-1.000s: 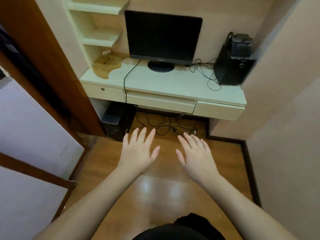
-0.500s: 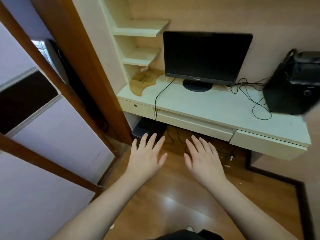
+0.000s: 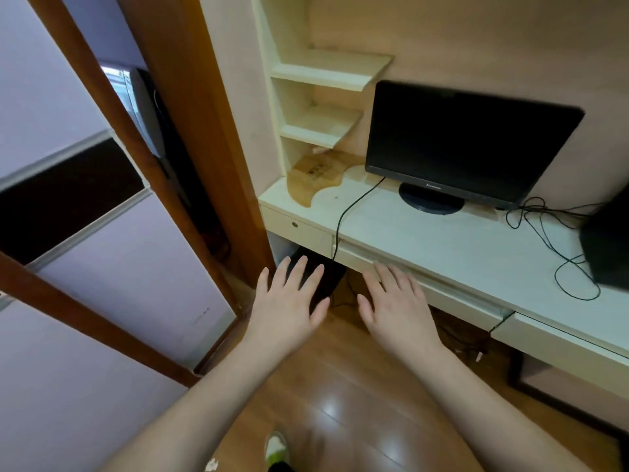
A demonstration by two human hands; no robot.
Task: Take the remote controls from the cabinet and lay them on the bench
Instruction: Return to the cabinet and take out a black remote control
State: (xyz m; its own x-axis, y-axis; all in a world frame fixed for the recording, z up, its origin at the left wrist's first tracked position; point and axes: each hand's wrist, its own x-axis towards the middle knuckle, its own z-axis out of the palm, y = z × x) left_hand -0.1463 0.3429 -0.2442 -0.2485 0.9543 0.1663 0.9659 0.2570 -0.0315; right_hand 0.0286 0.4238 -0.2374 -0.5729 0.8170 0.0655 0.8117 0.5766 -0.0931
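A wooden floor (image 3: pixel 340 386) fills the bottom of the view. Along the left stands a sliding-door cabinet (image 3: pixel 112 267) with pale panels in a brown frame; no remote controls can be seen on or in it. A cream desk (image 3: pixel 442 240) runs along the right, with 3 drawer fronts under its front edge. Near its back edge stands a black monitor (image 3: pixel 466 137), with a black box (image 3: pixel 609 247) at the right end and tangled cables (image 3: pixel 551 233) between them. At the back left corner rise 2 small shelves (image 3: pixel 326 97). The left hand (image 3: pixel 289 308) and right hand (image 3: pixel 398 308) hover palm-down, side by side, before the desk's front edge, fingers straight and slightly spread, holding nothing.
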